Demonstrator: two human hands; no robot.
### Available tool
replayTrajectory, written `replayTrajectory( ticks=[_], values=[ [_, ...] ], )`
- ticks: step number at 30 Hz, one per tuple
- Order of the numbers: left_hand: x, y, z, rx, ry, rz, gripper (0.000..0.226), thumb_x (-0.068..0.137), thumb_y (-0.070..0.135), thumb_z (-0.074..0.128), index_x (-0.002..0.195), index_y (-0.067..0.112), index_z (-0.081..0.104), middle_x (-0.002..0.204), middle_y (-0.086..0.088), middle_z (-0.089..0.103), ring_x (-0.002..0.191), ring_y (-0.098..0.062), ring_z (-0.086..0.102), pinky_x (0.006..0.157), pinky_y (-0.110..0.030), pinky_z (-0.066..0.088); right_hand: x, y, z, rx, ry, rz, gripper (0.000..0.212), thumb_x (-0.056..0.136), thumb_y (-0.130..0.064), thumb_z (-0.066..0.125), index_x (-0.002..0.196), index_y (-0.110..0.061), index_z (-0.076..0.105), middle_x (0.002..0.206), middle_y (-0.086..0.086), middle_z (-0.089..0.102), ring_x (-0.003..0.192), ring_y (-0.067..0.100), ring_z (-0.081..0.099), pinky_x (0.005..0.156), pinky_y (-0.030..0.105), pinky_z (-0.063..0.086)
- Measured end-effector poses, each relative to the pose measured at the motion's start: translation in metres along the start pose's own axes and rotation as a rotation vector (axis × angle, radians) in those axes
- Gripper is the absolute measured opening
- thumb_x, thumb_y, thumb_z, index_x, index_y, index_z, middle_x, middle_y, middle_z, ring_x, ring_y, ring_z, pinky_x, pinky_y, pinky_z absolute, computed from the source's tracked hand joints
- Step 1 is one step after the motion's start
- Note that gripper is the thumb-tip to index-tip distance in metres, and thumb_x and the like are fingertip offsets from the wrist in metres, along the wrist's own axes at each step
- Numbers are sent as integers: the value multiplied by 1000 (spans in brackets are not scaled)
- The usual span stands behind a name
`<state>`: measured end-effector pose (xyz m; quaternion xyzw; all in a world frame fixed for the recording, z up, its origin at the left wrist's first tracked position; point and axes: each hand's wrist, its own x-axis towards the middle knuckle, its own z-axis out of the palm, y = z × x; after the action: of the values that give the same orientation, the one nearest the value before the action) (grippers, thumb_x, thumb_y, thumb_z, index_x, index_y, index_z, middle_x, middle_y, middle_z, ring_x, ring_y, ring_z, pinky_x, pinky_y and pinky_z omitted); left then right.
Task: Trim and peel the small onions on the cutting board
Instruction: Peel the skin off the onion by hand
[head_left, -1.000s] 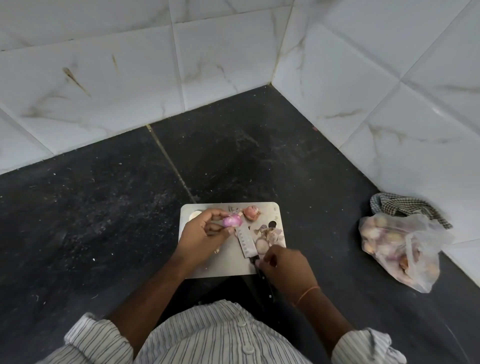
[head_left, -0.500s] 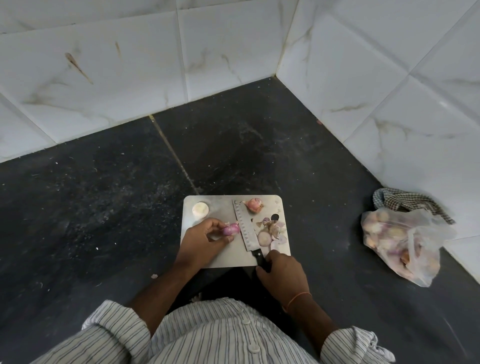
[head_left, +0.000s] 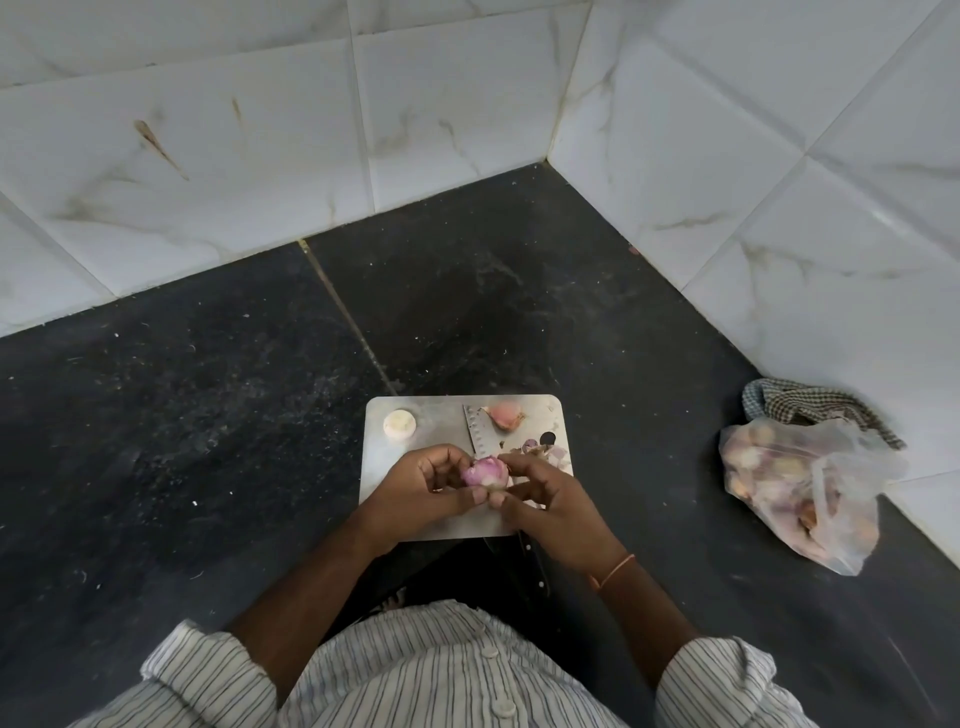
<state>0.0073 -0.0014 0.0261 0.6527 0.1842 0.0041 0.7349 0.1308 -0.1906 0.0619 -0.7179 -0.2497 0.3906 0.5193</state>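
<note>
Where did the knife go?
In the head view, the knife lies on the cutting board, blade pointing away, just left of the unpeeled onion and partly hidden behind the hands peeling the pink onion.

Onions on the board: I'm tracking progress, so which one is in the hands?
The pink-purple onion, held by left hand and right hand; the paler onion lies untouched by the knife blade.

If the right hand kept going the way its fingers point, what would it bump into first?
Probably the pink onion its fingers already pinch, then the left hand gripping it.
</note>
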Motion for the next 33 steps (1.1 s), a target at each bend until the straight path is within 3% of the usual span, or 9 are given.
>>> replayTrajectory(
  ticks=[3, 6, 9, 12, 16, 19, 25, 29, 33],
  values=[
    [-2, 9, 1, -57, -46, 22, 26, 85, 25, 86, 99, 10, 70, 100, -16, 74, 90, -16, 68, 78, -25, 56, 2, -3, -3, 125, -3, -7, 31, 90, -21, 82, 116, -38, 78, 112, 3, 78, 90, 24, 70, 80, 49, 62],
    [1, 11, 3, -32, -64, 69, 26, 89, 16, 85, 100, 0, 69, 113, -22, 69, 96, -20, 67, 79, -29, 58, 3, -4, -7, 160, 5, -34, 32, 81, -31, 86, 112, -34, 78, 111, 5, 77, 90, 30, 70, 82, 60, 60],
    [1, 15, 8, -42, -37, 81, 15, 92, 13, 82, 97, 3, 72, 111, -17, 67, 94, -21, 68, 76, -30, 58, 3, -3, -8, 247, 8, -27, 25, 89, -20, 86, 112, -26, 77, 105, 12, 78, 90, 36, 68, 81, 49, 62],
    [2, 20, 15, -86, -24, 69, 11, 96, 7, 80, 105, 7, 74, 109, -17, 73, 94, -21, 70, 74, -31, 59, 0, -6, -8, 313, 48, -10, 23, 88, -13, 79, 111, -17, 76, 101, 10, 79, 89, 26, 73, 78, 34, 65],
    [7, 27, 22, -54, 83, 34, 14, 91, 9, 85, 98, 19, 78, 91, 2, 77, 78, -16, 69, 69, -30, 59, -3, -8, -11, 320, 130, -12, 30, 87, -7, 77, 115, -9, 70, 98, 5, 81, 84, 16, 77, 73, 29, 64],
    [12, 29, 26, -15, 130, 41, 18, 90, 9, 86, 93, 25, 80, 83, 6, 76, 71, -9, 68, 65, -27, 58, -2, -7, -14, 365, 177, 8, 29, 86, -11, 79, 114, -11, 72, 99, 9, 80, 83, 20, 76, 72, 30, 63],
    [26, 32, 28, 146, 74, 31, 11, 96, 16, 82, 99, 26, 79, 92, 10, 79, 78, -9, 69, 66, -26, 58, -2, 0, -19, 550, 249, 119, 40, 88, -24, 78, 124, -10, 71, 115, 23, 76, 94, 31, 72, 74, 36, 61],
    [40, 26, 29, 249, 59, -23, 7, 97, 23, 81, 103, 26, 79, 98, 11, 79, 84, -6, 71, 71, -22, 57, 0, -2, -32, 723, 278, 187, 41, 92, -26, 73, 127, -6, 68, 113, 19, 77, 90, 23, 75, 70, 32, 60],
    [58, 19, 36, 441, 83, -55, 8, 94, 33, 83, 96, 33, 76, 91, 21, 76, 82, 1, 70, 73, -18, 55, 6, 8, -49, 777, 296, 221, 44, 92, -30, 76, 130, -9, 69, 127, 22, 72, 107, 29, 69, 81, 40, 54]
  ],
)
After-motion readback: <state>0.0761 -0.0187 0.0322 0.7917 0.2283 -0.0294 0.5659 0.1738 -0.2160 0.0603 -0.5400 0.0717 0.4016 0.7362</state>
